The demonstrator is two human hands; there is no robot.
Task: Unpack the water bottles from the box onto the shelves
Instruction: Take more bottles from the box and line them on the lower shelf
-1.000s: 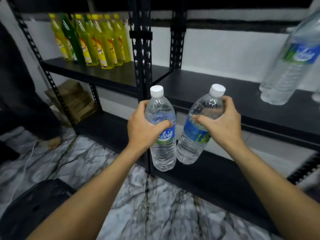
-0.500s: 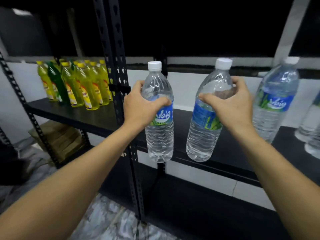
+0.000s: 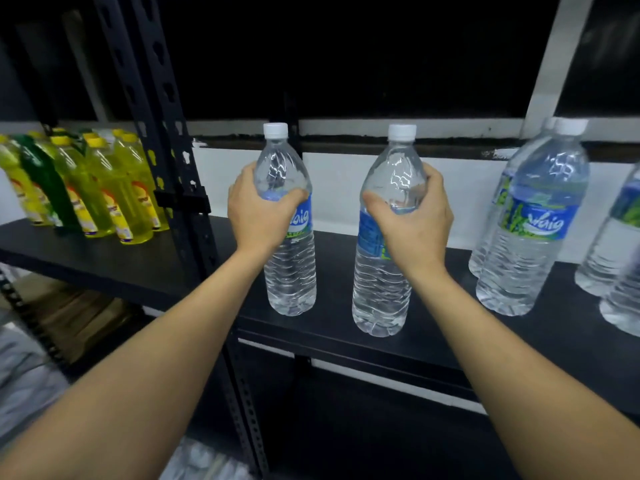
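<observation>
Left hand grips left bottle, right hand grips right bottle. Both 2 upright, bases at shelf, contact unclear.

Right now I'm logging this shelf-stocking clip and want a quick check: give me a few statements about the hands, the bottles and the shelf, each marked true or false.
1. The left hand grips the left bottle and the right hand grips the right bottle. True.
2. Both held bottles are missing their caps. False: each has one of the white caps on.
3. Other water bottles stand on the shelf to the right of the held pair. True.
4. The yellow bottles stand to the right of the water bottles. False: they are on the left, beyond the black upright.
5. The held bottles lie on their sides. False: both are upright.
</observation>
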